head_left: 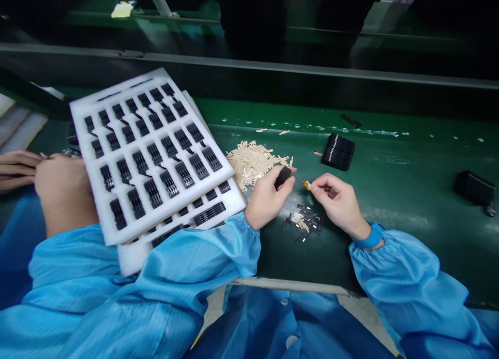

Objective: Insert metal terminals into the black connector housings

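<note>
My left hand (267, 197) is closed around a small black block-like part (283, 177), held between the thumb and fingers. My right hand (338, 200) pinches a tiny yellow-orange piece (307, 185), whose exact kind is too small to make out; a gap separates it from the black part. On the green bench below and between my hands lies a small heap of black and cream strips (304, 221). Just beyond my left hand spreads a larger pile of cream-coloured flat pieces (251, 161).
Two stacked white foam trays (128, 185) with black parts in slots stand at left. A co-worker's hands (58, 182) and blue sleeve are beside them. Stacked black parts (338, 152) sit beyond my right hand; another black bundle (473, 188) lies far right.
</note>
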Tool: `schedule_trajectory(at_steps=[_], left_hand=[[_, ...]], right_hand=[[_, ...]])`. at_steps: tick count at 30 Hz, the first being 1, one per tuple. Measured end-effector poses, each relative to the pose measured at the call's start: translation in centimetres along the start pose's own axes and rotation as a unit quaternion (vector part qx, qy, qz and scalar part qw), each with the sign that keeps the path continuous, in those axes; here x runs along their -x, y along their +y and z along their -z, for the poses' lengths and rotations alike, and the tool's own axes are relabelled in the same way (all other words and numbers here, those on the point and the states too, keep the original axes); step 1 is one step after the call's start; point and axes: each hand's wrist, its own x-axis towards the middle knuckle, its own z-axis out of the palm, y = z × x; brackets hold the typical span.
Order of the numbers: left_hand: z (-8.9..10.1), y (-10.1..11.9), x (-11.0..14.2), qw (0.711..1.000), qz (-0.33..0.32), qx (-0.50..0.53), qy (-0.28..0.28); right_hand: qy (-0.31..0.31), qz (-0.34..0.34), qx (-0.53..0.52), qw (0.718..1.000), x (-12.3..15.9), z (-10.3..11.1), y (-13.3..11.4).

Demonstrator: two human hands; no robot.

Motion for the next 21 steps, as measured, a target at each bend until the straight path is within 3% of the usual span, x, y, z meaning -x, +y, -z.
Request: schedule_trajectory(at_steps=[3, 5, 11, 16, 21], left_hand=[[0.0, 0.38, 0.08, 0.995, -0.022, 0.021, -0.095], [0.01, 0.43, 0.1, 0.993, -0.01, 0.002, -0.117], [-0.09, 0.31, 0.24, 0.996, 0.004, -0.058, -0.072], [-0.07, 0.52, 0.54, 0.992, -0.029, -0.093, -0.084], [-0.14, 0.28, 0.67, 0.991, -0.031, -0.088, -0.099]], right_hand=[[-0.027, 0.025, 0.016, 0.999, 0.08, 0.08, -0.16], [-0.036, 0.042, 0.027, 0.998, 0.14, 0.05, -0.31], [0.048, 0.08, 0.108, 0.99, 0.52, -0.25, -0.62], [-0.017, 0.089, 0.113, 0.989, 0.6, -0.32, -0.43], [-0.024, 0.082, 0.1, 0.991, 0.52, -0.3, -0.32]])
